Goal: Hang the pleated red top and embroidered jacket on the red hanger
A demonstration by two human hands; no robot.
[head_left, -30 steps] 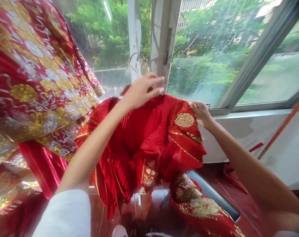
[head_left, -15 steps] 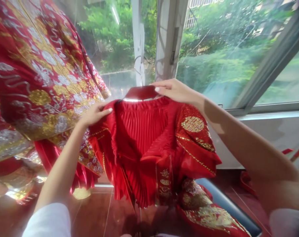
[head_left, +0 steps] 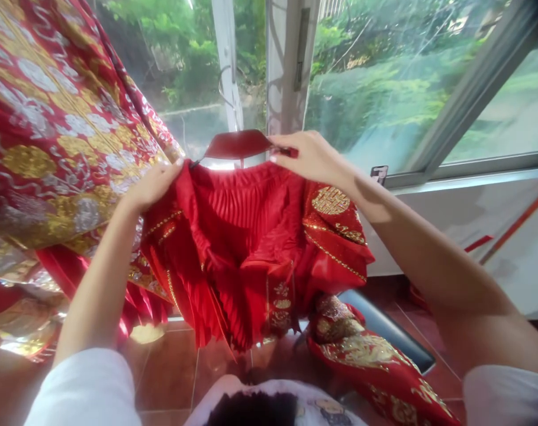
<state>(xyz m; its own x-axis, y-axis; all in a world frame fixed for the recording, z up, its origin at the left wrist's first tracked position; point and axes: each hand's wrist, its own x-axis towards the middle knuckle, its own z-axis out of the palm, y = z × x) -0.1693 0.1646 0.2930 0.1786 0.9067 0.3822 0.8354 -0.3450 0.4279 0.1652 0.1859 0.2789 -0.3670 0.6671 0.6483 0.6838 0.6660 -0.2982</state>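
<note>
A red pleated skirt (head_left: 246,236) with gold embroidery hangs from a dark red hanger (head_left: 237,144) in front of the window. My left hand (head_left: 151,184) is closed on the left end of the skirt's waistband. On the right side, my right hand (head_left: 311,155) grips the hanger's arm together with the waistband, fingers wrapped round it. The hanger's metal hook (head_left: 226,89) rises in front of the window frame. The skirt's lower folds fall to the floor.
A large red and gold embroidered garment (head_left: 51,136) hangs close on the left. More embroidered red cloth (head_left: 370,361) lies over a dark bench (head_left: 384,334) at lower right. A window (head_left: 384,83) and white sill are behind, brown floor tiles (head_left: 171,367) below.
My right hand moved from the skirt's right edge up onto the hanger. My left hand left the hanger top and took the left end of the waistband. The view shifted slightly.
</note>
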